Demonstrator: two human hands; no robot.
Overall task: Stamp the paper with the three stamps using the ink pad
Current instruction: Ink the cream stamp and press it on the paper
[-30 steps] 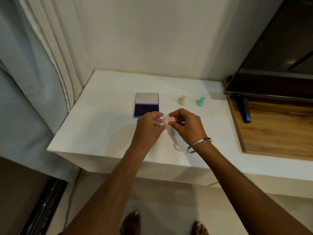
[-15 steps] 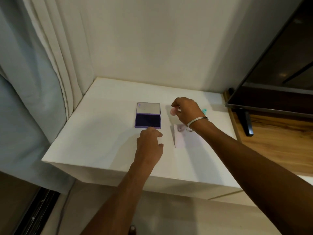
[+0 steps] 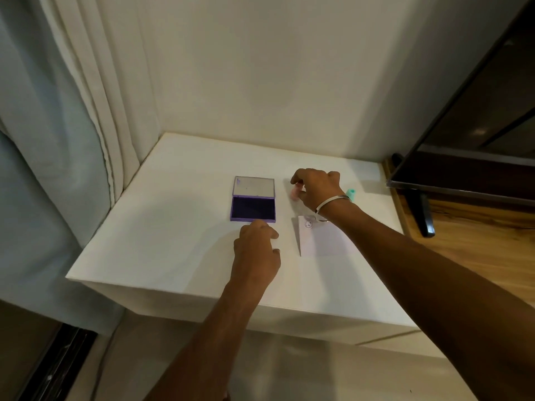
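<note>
Currently: right hand (image 3: 318, 189) fingers pinch pink stamp (image 3: 294, 194) beyond paper (image 3: 324, 240) | left hand (image 3: 256, 250) fingers loosely curled, grasping nothing, near ink pad (image 3: 253, 208)

Ink pad (image 3: 253, 202) left of paper (image 3: 324, 238); stamp (image 3: 351, 194) behind paper.

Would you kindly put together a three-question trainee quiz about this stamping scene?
1. True or false: the ink pad has its lid shut.
2. Which stamp does the right hand hold: A pink, B teal, C cream?
3. Fill in: the paper shows ___ stamped mark near its far edge.

Key: 1 false, the lid is open. 2 A, the pink stamp; the teal stamp stands behind the wrist. 3 one.
</note>
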